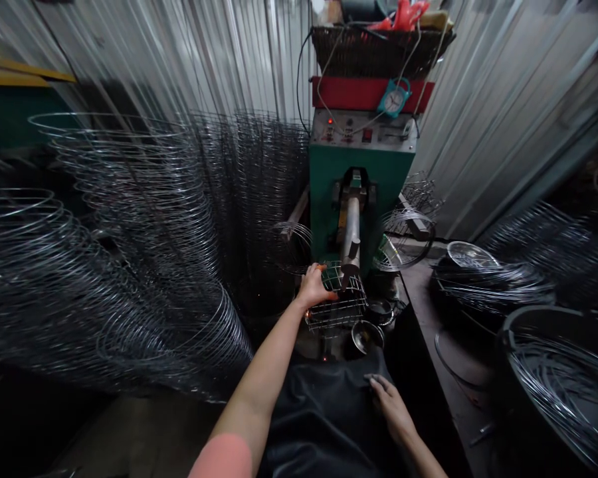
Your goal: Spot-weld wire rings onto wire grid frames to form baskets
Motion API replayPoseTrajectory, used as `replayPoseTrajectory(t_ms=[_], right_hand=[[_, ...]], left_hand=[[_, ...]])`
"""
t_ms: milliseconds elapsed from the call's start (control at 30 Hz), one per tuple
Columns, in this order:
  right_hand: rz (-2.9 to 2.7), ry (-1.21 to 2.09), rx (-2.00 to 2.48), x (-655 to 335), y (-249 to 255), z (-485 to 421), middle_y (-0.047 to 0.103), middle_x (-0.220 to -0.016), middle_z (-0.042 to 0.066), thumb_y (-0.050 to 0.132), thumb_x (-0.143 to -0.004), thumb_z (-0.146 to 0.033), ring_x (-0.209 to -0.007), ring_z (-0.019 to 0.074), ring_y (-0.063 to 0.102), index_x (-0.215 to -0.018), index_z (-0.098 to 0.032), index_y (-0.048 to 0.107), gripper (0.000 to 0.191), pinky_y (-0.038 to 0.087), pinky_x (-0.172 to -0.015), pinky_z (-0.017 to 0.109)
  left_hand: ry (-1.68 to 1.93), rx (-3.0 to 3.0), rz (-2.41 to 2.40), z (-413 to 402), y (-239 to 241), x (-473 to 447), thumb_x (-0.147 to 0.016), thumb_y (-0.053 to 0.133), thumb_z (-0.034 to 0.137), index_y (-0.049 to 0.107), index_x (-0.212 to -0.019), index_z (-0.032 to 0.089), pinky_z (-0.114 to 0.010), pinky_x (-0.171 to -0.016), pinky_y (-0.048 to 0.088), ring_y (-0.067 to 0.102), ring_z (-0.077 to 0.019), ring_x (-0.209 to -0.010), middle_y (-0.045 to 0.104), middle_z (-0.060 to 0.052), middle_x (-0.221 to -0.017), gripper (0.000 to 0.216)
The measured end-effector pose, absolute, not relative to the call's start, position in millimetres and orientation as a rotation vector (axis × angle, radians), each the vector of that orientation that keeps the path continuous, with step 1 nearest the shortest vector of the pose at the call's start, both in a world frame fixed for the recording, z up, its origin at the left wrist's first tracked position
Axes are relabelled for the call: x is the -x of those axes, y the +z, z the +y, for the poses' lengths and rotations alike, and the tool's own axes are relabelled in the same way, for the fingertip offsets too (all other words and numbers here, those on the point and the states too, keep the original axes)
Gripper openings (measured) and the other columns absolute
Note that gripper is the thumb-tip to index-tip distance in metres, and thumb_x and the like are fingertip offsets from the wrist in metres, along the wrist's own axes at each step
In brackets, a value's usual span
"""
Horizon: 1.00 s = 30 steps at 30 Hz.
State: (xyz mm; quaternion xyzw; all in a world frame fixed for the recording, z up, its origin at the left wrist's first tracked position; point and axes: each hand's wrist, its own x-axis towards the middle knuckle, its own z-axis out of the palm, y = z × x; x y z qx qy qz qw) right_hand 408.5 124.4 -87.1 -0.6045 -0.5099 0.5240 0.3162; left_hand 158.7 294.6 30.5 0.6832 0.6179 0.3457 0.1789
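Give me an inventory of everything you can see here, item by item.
Wire rings: many, silver, piled left of the machine
Green machine: one, green, centre back
Wicker basket: one, dark brown, on top of the machine
Round clock: one, teal, hanging on the red panel
Red panel: one, red, under the wicker basket
Corrugated metal wall: one, grey, behind everything
Wire basket: one, silver, at the machine's foot
Steel bowls: at least two, silver, below the wire basket and on the bench
Black tub: one, black, lower right, holding wire rings
Black cloth: one, black, centre foreground
Left hand: one, on the wire basket
Right hand: one, on the black cloth
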Motion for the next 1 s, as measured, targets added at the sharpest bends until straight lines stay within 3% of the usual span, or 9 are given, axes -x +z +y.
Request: replayPoseTrajectory(t_ms=[100, 233, 333, 433, 667, 1000], right_hand=[[-1.227, 1.446, 1.567, -405.5, -83.2, 120.1, 0.051, -0.058, -0.002, 0.050, -0.071, -0.062, -0.044, 0.0119, 0.046, -0.094, -0.019, 0.067, 0.051, 0.036, -0.042, 0.024], [-1.336, 1.437, 1.572, -398.5, -71.5, 110.4, 0.053, -0.057, -0.001, 0.053, -0.069, -0.060, -0.051, 0.0153, 0.052, -0.090, -0.019, 0.069, 0.049, 0.042, -0.050, 0.027], [-1.500, 1.407, 1.559, -397.1, -62.0, 99.6, 0.065, -0.067, 0.003, 0.056, -0.066, -0.060, -0.072, 0.0236, 0.062, -0.079, -0.021, 0.071, 0.044, 0.048, -0.069, 0.033], [-1.588, 1.407, 1.526, -399.1, -54.9, 89.3, 0.071, -0.084, 0.006, 0.056, -0.067, -0.059, -0.092, 0.0290, 0.062, -0.076, -0.022, 0.072, 0.041, 0.045, -0.084, 0.037], [-1.628, 1.414, 1.528, -398.6, -55.6, 79.4, 0.071, -0.075, 0.005, 0.056, -0.069, -0.052, -0.080, 0.0271, 0.063, -0.070, -0.020, 0.070, 0.035, 0.047, -0.075, 0.034], [-1.675, 1.297, 1.514, -395.8, -58.8, 83.9, 0.069, -0.072, 0.007, 0.055, -0.072, -0.048, -0.075, 0.0256, 0.064, -0.071, -0.018, 0.068, 0.033, 0.048, -0.070, 0.033]], left_hand=[[0.991, -1.955, 1.731, 298.1, 29.2, -157.2, -0.044, 0.083, 0.033, 0.049, -0.111, 0.016, -0.045, -0.096, 0.037, 0.043, -0.0303, -0.116, 0.047, -0.010, -0.118, 0.077], [1.000, -1.892, 1.669, 298.1, 22.7, -155.8, -0.040, 0.085, 0.032, 0.048, -0.113, 0.015, -0.041, -0.094, 0.040, 0.048, -0.0275, -0.111, 0.050, -0.008, -0.114, 0.083], [1.014, -1.852, 1.585, 287.6, 18.2, -155.2, -0.039, 0.085, 0.031, 0.048, -0.115, 0.017, -0.041, -0.099, 0.038, 0.046, -0.0276, -0.116, 0.048, -0.008, -0.119, 0.085], [0.987, -1.919, 1.541, 268.1, 17.0, -155.2, -0.037, 0.086, 0.030, 0.047, -0.118, 0.018, -0.046, -0.104, 0.031, 0.036, -0.0317, -0.127, 0.041, -0.013, -0.132, 0.090], [0.807, -2.022, 1.559, 235.1, 26.7, -157.4, -0.039, 0.086, 0.030, 0.044, -0.123, 0.019, -0.058, -0.106, 0.020, 0.024, -0.0359, -0.133, 0.031, -0.019, -0.140, 0.095], [0.744, -2.051, 1.594, 238.3, 37.0, -165.0, -0.041, 0.086, 0.032, 0.044, -0.124, 0.013, -0.050, -0.105, 0.027, 0.029, -0.0328, -0.132, 0.033, -0.022, -0.138, 0.094]])
